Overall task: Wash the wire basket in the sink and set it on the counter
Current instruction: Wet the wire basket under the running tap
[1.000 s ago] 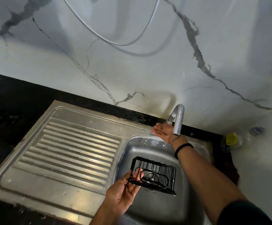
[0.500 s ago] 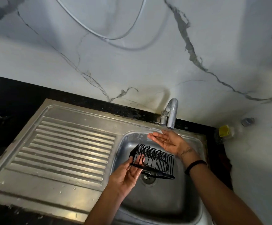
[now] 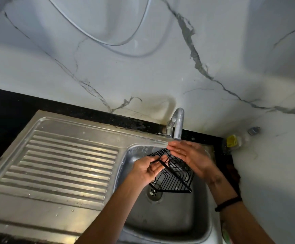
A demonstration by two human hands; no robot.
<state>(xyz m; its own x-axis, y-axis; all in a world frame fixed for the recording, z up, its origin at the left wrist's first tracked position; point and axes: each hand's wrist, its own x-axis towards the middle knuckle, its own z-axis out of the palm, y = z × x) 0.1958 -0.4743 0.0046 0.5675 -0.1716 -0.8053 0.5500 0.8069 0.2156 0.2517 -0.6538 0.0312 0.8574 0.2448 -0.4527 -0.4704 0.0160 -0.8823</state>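
Observation:
A small black wire basket (image 3: 175, 175) hangs tilted over the steel sink bowl (image 3: 169, 219), above the drain. My left hand (image 3: 146, 170) grips its near-left rim. My right hand (image 3: 192, 158) lies flat and open against the basket's far right side, fingers pointing left, just below the spout of the tap (image 3: 177, 124). I cannot make out running water. The dark counter (image 3: 7, 110) runs along the left and behind the sink.
A ribbed steel drainboard (image 3: 60, 164) lies left of the bowl. A clear bottle with a yellow label (image 3: 233, 140) stands in the back right corner. A white hose (image 3: 97, 27) loops on the marble wall. The drain (image 3: 153, 192) is open.
My right hand dropped from the tap down onto the basket's right side. My left hand raised and tilted the basket closer to the spout.

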